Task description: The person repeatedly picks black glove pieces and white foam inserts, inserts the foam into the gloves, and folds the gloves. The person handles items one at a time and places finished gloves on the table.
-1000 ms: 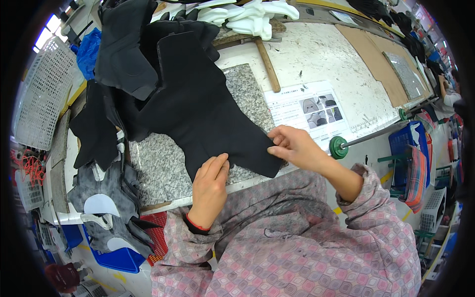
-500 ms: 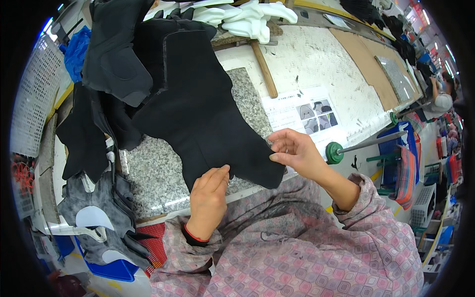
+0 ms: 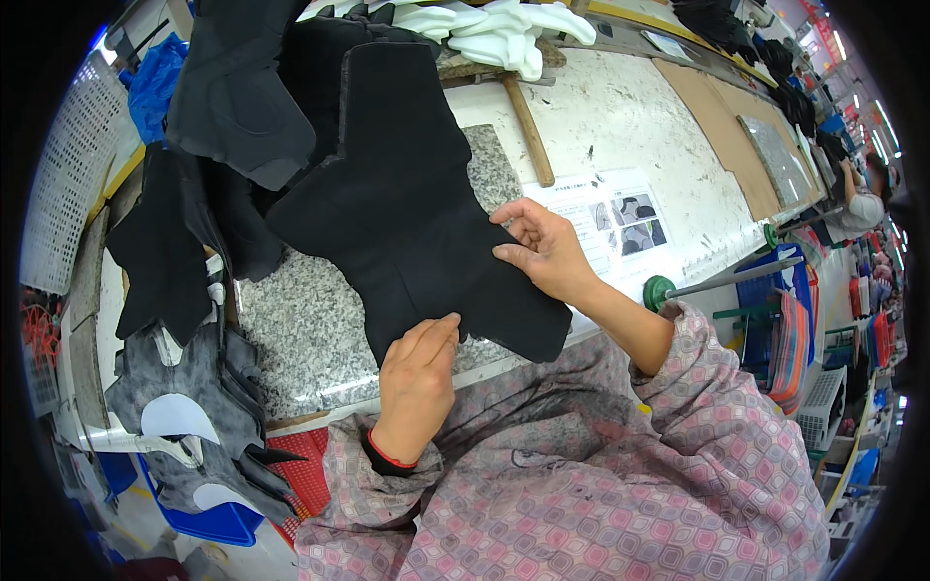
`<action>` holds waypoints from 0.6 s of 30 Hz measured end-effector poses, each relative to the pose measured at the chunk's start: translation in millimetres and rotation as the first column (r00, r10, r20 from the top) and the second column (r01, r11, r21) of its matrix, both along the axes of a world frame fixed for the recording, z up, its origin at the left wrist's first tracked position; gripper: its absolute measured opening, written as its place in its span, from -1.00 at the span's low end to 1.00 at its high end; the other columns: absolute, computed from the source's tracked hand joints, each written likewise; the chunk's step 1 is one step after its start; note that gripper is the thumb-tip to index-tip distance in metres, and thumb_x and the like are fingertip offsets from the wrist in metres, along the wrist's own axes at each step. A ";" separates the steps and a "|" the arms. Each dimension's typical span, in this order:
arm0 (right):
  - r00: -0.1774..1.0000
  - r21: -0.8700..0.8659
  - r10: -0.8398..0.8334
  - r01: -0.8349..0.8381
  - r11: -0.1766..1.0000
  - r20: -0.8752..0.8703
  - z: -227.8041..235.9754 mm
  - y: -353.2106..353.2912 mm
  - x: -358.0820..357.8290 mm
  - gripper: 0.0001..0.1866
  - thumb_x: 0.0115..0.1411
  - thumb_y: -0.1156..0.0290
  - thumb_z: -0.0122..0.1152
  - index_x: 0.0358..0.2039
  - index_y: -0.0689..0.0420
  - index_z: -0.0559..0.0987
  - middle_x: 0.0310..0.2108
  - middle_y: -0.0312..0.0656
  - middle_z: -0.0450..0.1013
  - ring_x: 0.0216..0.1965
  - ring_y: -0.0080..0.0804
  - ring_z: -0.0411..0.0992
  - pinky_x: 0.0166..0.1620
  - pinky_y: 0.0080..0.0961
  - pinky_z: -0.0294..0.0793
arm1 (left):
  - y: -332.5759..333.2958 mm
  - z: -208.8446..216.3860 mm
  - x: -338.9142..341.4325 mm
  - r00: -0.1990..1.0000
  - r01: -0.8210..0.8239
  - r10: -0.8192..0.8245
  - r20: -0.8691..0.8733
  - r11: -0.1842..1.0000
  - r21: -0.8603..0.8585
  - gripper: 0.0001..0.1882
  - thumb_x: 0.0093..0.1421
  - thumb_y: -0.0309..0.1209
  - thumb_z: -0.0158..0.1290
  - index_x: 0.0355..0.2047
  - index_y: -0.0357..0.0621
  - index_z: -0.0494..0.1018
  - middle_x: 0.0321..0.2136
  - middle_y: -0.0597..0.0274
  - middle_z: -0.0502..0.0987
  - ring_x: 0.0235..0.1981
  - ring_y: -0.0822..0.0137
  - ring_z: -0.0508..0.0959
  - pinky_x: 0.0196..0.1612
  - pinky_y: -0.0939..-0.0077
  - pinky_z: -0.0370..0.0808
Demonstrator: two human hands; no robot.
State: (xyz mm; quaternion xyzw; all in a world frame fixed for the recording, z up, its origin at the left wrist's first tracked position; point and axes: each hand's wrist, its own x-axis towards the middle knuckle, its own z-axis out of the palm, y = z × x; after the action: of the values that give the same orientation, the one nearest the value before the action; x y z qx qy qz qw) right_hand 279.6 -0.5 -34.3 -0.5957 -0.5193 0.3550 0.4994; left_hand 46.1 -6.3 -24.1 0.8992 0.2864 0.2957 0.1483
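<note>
A large black fabric piece (image 3: 417,223), soft and padded-looking with a curved outline, lies over a speckled stone slab (image 3: 305,324). My left hand (image 3: 418,380) rests on its near edge, fingers stretched out together on top; the thumb is mostly hidden. At the right edge of the fabric is my right hand (image 3: 548,250), its fingers loosely curled and the thumb apart from them, touching or very near the edge. Several dark shaped pieces (image 3: 237,107) are heaped at the left, partly against the black piece.
White moulded shapes (image 3: 509,34) lie at the back beside a wooden-handled hammer (image 3: 528,131). A printed sheet (image 3: 620,223) lies to the right. Grey pieces with white patches (image 3: 179,412) hang at the left edge above a blue bin (image 3: 208,518). A person (image 3: 860,203) is far right.
My right hand has moved up and left along the fabric's right edge. The black piece sits slightly farther right in view, and my left hand stays on its near edge.
</note>
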 end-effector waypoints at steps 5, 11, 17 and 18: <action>0.990 0.065 -0.012 0.003 0.998 0.143 -4.6 -6.6 -1.6 -0.65 0.00 0.74 0.25 -0.21 0.13 0.46 -0.58 -0.42 0.13 -0.57 -0.70 0.11 -0.48 -0.73 0.17 | 0.0 7.4 0.0 1.000 -0.001 0.001 -0.003 0.999 -0.049 -0.78 -0.05 -0.59 0.10 -0.31 -0.33 0.53 -0.18 0.16 0.55 -0.18 0.14 0.53 -0.16 0.37 0.48; 0.977 0.099 -0.065 0.046 0.994 0.205 1.4 -4.5 -8.8 -0.67 0.00 0.71 0.26 -0.22 0.14 0.47 -0.58 -0.39 0.19 -0.55 -0.67 0.16 -0.47 -0.69 0.23 | 5.6 19.4 19.9 0.967 -0.064 0.042 -0.251 0.995 -0.078 -0.61 -0.05 -0.45 0.20 -0.14 -0.13 0.49 -0.01 0.22 0.45 0.00 0.16 0.43 0.01 0.33 0.37; 0.966 0.203 -0.022 -0.032 0.979 0.258 -5.3 -0.9 1.8 -0.61 -0.07 0.60 0.30 -0.17 0.15 0.44 -0.44 -0.12 0.44 -0.42 -0.22 0.44 -0.33 -0.39 0.43 | 4.6 8.3 49.8 0.845 -0.088 0.106 -0.524 0.994 0.059 -0.30 0.04 -0.22 0.14 0.18 -0.22 0.27 0.26 0.10 0.19 0.30 0.09 0.11 0.31 -0.03 -0.09; 0.973 0.168 -0.049 0.010 0.986 0.227 -4.6 -4.5 5.1 -0.61 -0.05 0.59 0.29 -0.16 0.15 0.43 -0.48 -0.13 0.43 -0.45 -0.23 0.43 -0.36 -0.40 0.42 | 4.5 6.8 51.4 0.843 -0.100 0.115 -0.525 0.993 0.057 -0.29 0.06 -0.21 0.12 0.20 -0.20 0.24 0.27 0.12 0.18 0.31 0.09 0.10 0.32 -0.04 -0.11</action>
State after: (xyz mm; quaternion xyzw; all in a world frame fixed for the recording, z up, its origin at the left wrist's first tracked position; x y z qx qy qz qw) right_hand 284.7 -5.0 -38.9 -0.5970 -0.5923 0.2318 0.4889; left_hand 97.5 -1.8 -17.3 0.9303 0.3617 0.0493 0.0349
